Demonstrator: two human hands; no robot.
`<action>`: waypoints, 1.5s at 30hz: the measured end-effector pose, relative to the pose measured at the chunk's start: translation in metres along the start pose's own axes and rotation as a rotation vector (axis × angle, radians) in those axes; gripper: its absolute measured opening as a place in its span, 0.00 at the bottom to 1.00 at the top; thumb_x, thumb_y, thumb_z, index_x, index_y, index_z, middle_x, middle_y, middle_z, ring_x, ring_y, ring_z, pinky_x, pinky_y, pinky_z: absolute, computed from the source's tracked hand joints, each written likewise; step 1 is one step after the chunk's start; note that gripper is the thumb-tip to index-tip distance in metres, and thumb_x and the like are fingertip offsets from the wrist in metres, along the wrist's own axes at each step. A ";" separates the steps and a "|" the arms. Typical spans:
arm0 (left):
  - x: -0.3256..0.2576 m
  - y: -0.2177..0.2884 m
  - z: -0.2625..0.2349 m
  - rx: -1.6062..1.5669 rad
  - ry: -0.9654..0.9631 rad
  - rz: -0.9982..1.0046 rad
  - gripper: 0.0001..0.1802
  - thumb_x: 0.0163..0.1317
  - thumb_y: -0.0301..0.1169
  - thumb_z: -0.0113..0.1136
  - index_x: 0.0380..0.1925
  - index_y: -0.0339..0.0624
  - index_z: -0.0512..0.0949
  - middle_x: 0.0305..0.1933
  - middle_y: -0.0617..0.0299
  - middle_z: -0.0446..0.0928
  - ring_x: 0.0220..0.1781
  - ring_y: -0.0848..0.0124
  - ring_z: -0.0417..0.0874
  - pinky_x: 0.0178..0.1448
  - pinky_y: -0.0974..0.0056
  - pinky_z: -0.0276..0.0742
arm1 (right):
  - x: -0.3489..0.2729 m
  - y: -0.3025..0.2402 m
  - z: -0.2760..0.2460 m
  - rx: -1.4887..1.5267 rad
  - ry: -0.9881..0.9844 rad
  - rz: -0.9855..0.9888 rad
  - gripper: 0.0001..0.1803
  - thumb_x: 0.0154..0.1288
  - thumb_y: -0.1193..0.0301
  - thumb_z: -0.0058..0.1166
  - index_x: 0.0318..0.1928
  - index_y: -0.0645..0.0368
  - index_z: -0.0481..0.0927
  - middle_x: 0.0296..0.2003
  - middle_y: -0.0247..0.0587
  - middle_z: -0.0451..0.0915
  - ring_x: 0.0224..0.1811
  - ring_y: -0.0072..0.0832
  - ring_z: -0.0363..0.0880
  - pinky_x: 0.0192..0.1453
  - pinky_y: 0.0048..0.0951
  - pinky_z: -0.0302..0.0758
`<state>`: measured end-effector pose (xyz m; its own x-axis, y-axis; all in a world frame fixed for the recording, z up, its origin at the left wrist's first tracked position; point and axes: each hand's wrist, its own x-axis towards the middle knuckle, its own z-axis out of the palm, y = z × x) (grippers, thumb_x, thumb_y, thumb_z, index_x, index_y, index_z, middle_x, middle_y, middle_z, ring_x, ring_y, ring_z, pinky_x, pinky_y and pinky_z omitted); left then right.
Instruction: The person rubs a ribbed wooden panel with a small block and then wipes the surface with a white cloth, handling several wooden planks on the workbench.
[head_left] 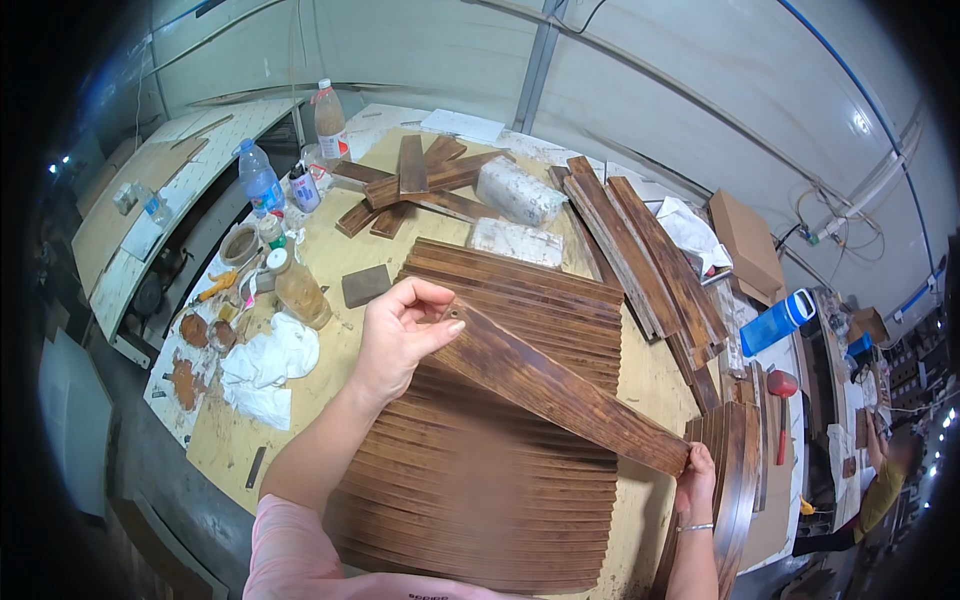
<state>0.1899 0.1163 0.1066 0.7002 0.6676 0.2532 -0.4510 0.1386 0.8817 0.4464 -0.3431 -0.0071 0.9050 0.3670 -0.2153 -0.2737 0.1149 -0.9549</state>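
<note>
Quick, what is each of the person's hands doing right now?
Left hand: closed, pinching the upper end of a brown wooden slat.
Right hand: closed on the slat's other end.

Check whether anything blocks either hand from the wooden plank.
Nothing visible does: the left hand and the right hand hold the wooden plank at opposite ends, above the brown slats.

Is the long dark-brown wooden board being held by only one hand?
No, the left hand holds one end of the long dark-brown wooden board while the right hand holds the other.
</note>
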 end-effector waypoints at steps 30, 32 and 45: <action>-0.048 -0.035 -0.083 -0.571 0.509 -0.114 0.18 0.80 0.36 0.49 0.61 0.37 0.72 0.62 0.53 0.79 0.61 0.59 0.83 0.57 0.53 0.89 | 0.028 0.034 0.056 -0.545 0.077 -0.088 0.10 0.76 0.66 0.55 0.43 0.60 0.82 0.32 0.29 0.79 0.31 0.19 0.77 0.36 0.21 0.72; -0.003 -0.034 -0.096 -0.596 0.543 -0.028 0.18 0.80 0.35 0.49 0.61 0.33 0.71 0.62 0.49 0.78 0.62 0.56 0.82 0.59 0.52 0.89 | 0.043 0.102 0.015 -1.010 0.141 -0.471 0.09 0.70 0.71 0.58 0.40 0.66 0.82 0.35 0.41 0.79 0.40 0.34 0.78 0.48 0.34 0.76; 0.206 -0.075 -0.172 -0.442 0.810 0.163 0.16 0.78 0.30 0.53 0.56 0.27 0.71 0.54 0.46 0.80 0.50 0.54 0.86 0.48 0.48 0.93 | 0.009 0.114 0.046 -1.396 0.156 -0.619 0.20 0.59 0.76 0.55 0.54 0.63 0.77 0.52 0.51 0.74 0.56 0.50 0.71 0.63 0.48 0.69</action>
<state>0.2721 0.3694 0.0242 0.0855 0.9864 -0.1406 -0.7955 0.1525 0.5865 0.4082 -0.2843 -0.1088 0.8068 0.4817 0.3421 0.5803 -0.7549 -0.3056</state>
